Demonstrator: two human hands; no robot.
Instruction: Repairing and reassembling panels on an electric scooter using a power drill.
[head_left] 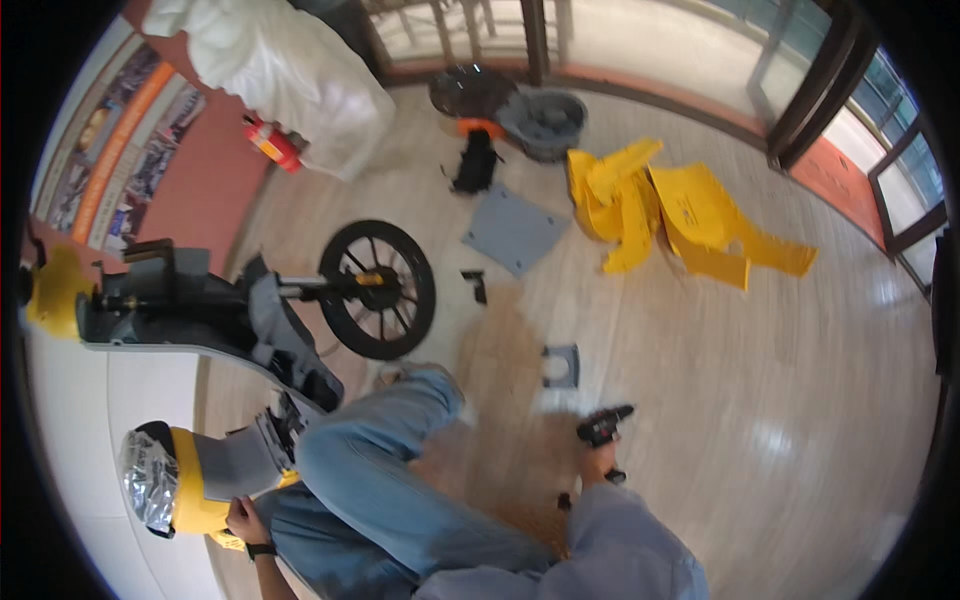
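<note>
Leftmost, a picture board [115, 150] stands along the wall, and below it the scooter [165, 310] stretches from its yellow front end toward the black spoked wheel [378, 290]. Nearer the person, its yellow rear body [192, 480] carries a grey panel and, at the end, a cover of clear, crinkled plastic [150, 480]. The left hand [243, 520] is at the lower edge of that rear body, its fingers bent; whether they grip it or merely rest there, I cannot tell. Farther off, a red fire extinguisher [272, 143] is beside a white draped form [290, 80]. Right of the wheel come a small black part [477, 283], a flat grey plate [515, 228] and, beyond it, a grey tub [545, 122]. A grey cut-out piece [570, 366] lies on the floor [780, 370] between the plate and the right hand [597, 461]. That hand is closed around the handle of a black power drill [602, 426], whose nose points to the right, well apart from the scooter. Farther right, beyond the drill, yellow body panels [700, 215] lie in a loose group.
</note>
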